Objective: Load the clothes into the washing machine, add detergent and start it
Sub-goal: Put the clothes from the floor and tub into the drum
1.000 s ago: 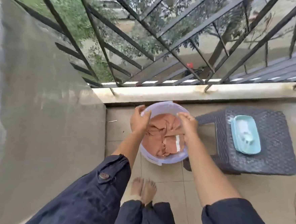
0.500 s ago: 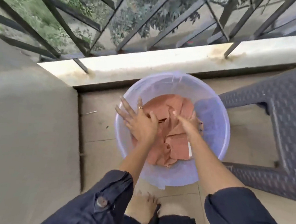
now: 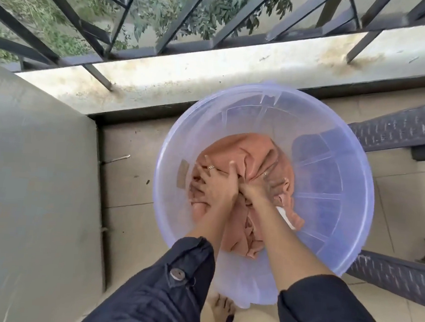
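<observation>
The tiled floor [image 3: 129, 180] is lying beneath the hands, with a grey wall [image 3: 29, 173] standing to their left, a dark woven stool [image 3: 397, 128] to their right, and a stained ledge [image 3: 212, 70] and black railing [image 3: 186, 49] running beyond. The left hand [image 3: 213, 183] is pressing, fingers spread wide, on the salmon clothes [image 3: 235, 150] lying in the lilac basin [image 3: 331, 169]. The right hand [image 3: 257, 186], touching the left, is gripping a fold with curled fingers.

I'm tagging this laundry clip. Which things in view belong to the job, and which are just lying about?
Job in hand: orange clothes in the translucent purple basin; left hand resting on them; right hand gripping them.
Lying about: dark woven stool beside the basin; metal railing; stained ledge.
</observation>
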Motion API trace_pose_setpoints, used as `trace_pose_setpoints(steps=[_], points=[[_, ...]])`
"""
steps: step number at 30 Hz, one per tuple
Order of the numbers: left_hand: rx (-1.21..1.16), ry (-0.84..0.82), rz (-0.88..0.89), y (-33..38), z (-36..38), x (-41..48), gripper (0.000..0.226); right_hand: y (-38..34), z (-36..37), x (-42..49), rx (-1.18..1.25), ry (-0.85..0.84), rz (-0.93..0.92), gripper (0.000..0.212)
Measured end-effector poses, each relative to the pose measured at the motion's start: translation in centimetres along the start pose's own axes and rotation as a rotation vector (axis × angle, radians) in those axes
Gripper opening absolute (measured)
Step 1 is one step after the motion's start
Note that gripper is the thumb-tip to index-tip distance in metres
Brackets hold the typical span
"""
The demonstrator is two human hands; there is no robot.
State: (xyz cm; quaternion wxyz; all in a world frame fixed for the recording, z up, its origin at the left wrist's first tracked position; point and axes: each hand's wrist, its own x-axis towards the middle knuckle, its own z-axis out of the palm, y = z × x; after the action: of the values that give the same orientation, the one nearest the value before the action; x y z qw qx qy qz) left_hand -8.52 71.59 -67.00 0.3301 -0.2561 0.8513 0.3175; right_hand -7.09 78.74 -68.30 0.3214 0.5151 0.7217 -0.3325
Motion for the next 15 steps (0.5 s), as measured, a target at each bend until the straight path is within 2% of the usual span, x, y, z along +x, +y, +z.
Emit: trace_pose_setpoints(steps=[2, 4, 7, 9, 12, 15], points=[[-0.063, -0.081, -0.063, -0.6, -0.3, 0.9, 0.076, -0.4, -0.4, -0.9, -0.117, 0.059, -0.01, 0.133], [-0.152, -0.136, -0.107, -1.2, -0.5, 1.9, 0.079, 0.4, 0.1, -0.2, -0.125, 0.166, -0.054, 0.119], [-0.32, -0.165, -0.164, -1.2, -0.5, 2.2, 0.085, 0.8, -0.5, -0.4, 0.057, 0.246, -0.131, 0.079], [-0.373, -0.188, -0.164, -1.0, -0.7, 1.3, 0.092, 0.8, -2.0, -1.4, 0.177, 0.282, -0.139, 0.059], [-0.422, -0.208, -0.15, -0.5, -1.5, -0.9, 0.101, 0.7, -4.4, -3.5, 0.277, 0.302, -0.097, 0.041], [-0.509, -0.208, -0.1, 0.7, -3.8, -4.7, 0.099, 0.5, -6.7, -7.4, 0.367, 0.266, -0.086, 0.037]])
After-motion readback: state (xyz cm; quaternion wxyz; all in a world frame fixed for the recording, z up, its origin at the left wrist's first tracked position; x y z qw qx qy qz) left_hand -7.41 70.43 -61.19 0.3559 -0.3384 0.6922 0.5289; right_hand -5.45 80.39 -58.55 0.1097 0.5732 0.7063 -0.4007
